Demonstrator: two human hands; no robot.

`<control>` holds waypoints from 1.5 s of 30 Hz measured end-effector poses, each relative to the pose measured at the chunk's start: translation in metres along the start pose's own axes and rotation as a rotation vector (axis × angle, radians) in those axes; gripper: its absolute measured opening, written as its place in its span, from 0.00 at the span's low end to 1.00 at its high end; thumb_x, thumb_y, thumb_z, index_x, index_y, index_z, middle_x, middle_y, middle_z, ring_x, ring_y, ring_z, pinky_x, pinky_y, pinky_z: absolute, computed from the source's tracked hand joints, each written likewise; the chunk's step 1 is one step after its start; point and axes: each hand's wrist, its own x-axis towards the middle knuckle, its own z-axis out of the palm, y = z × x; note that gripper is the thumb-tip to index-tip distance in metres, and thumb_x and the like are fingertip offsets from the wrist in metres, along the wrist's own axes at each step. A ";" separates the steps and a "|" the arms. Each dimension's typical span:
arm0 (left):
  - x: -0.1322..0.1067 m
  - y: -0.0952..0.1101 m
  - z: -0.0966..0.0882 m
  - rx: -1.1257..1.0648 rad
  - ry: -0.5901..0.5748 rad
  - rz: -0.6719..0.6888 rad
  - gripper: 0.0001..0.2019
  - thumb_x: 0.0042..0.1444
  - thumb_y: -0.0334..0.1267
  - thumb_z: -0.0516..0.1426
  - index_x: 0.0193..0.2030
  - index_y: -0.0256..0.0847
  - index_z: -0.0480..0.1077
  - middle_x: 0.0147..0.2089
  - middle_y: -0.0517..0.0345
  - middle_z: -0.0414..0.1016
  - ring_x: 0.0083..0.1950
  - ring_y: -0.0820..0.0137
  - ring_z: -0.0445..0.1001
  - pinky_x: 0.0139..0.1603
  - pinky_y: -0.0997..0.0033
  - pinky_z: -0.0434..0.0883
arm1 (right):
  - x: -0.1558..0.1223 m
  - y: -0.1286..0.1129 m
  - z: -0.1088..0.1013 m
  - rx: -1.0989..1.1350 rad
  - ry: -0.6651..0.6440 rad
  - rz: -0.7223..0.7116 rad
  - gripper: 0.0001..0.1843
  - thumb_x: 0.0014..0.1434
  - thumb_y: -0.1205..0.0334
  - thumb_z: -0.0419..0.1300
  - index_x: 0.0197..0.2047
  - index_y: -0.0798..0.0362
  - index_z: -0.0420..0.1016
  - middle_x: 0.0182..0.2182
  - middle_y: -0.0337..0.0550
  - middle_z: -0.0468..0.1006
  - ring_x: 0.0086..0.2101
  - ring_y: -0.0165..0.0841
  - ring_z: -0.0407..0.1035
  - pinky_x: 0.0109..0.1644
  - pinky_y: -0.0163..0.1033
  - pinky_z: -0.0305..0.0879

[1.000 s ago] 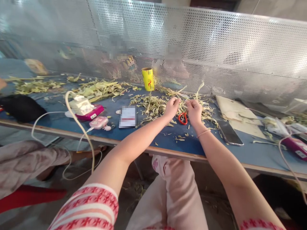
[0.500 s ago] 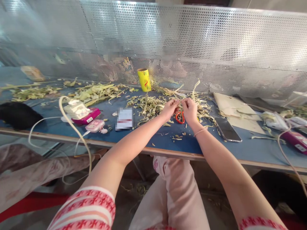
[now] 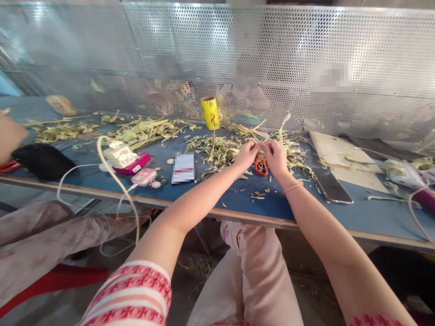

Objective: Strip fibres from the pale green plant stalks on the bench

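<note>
Above a heap of pale green-beige dried plant strips (image 3: 222, 149), my left hand (image 3: 248, 155) and my right hand (image 3: 274, 156) meet fingertip to fingertip. Both are closed in a pinch; whatever lies between the fingers is too small to make out. An orange looped handle (image 3: 261, 167), looking like that of scissors, shows just below the fingers. The rest of it is hidden by my right hand, and I cannot tell whether it lies on the table or hangs from that hand. One long curled strip (image 3: 284, 124) sticks up behind my right hand.
A yellow tube (image 3: 210, 113) stands behind the heap. On the blue table (image 3: 238, 203) lie a phone (image 3: 332, 185), cardboard (image 3: 328, 149), a white card (image 3: 183, 167), a pink device with a cable (image 3: 144, 177) and a black pouch (image 3: 44, 160). At left is another person's hand (image 3: 12, 138).
The view has shifted slightly left, so things sit further right. Another person's hand has come in at the left edge. My hands keep pinching at the same place.
</note>
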 end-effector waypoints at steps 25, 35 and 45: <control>-0.003 0.007 0.002 0.236 0.068 0.109 0.10 0.61 0.36 0.53 0.29 0.41 0.59 0.23 0.63 0.67 0.24 0.75 0.70 0.28 0.75 0.65 | 0.004 0.008 -0.003 -0.070 -0.021 0.033 0.11 0.57 0.55 0.54 0.26 0.50 0.65 0.18 0.35 0.65 0.22 0.30 0.56 0.29 0.37 0.55; -0.004 0.002 0.002 0.253 0.144 0.117 0.13 0.63 0.37 0.51 0.27 0.42 0.58 0.18 0.66 0.62 0.22 0.75 0.65 0.28 0.74 0.60 | 0.002 0.006 0.001 -0.049 -0.059 0.012 0.14 0.58 0.52 0.55 0.25 0.50 0.65 0.17 0.34 0.60 0.22 0.29 0.54 0.28 0.37 0.52; -0.007 0.001 0.003 0.336 0.112 0.188 0.13 0.63 0.37 0.50 0.27 0.43 0.56 0.17 0.67 0.58 0.21 0.74 0.61 0.29 0.72 0.56 | 0.004 0.001 0.000 0.026 0.011 0.097 0.09 0.57 0.58 0.55 0.27 0.51 0.68 0.18 0.34 0.60 0.23 0.29 0.54 0.29 0.37 0.51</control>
